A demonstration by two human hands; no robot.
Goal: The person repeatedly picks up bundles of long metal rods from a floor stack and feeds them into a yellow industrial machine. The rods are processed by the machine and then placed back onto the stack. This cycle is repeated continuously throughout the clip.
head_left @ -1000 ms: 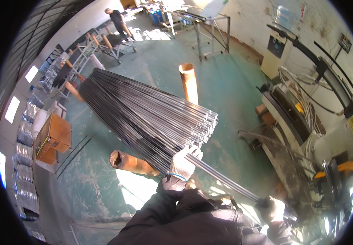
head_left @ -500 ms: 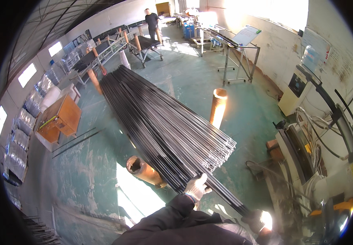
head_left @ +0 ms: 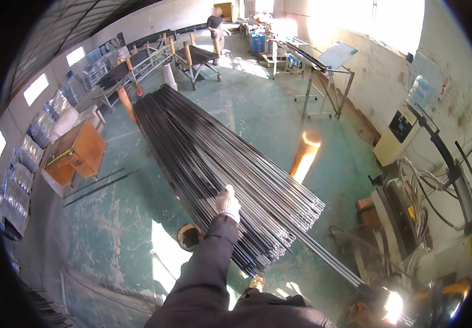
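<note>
A wide bundle of long, thin dark metal rods [head_left: 192, 142] stretches away from me, its near ends fanned out and shiny. My left hand [head_left: 227, 203], in a pale glove, is over the middle of the bundle with its fingers drawn together. Whether it grips a rod there is hidden. At the lower right, my right hand [head_left: 382, 299] is closed on the near ends of a few rods [head_left: 331, 260] that stick out past the bundle. Strong glare and shadow blur its fingers.
Brown tube posts stand beside the bundle, one at right [head_left: 305, 156] and one at left [head_left: 189, 238]. A wooden desk [head_left: 85, 150] is at left. Machinery with hoses [head_left: 405, 213] crowds the right side. Another person [head_left: 215, 33] stands at the back near racks.
My left hand has left the protruding rods and reached forward and left over the bundle. My right hand has moved farther right with the rods, which stick out farther.
</note>
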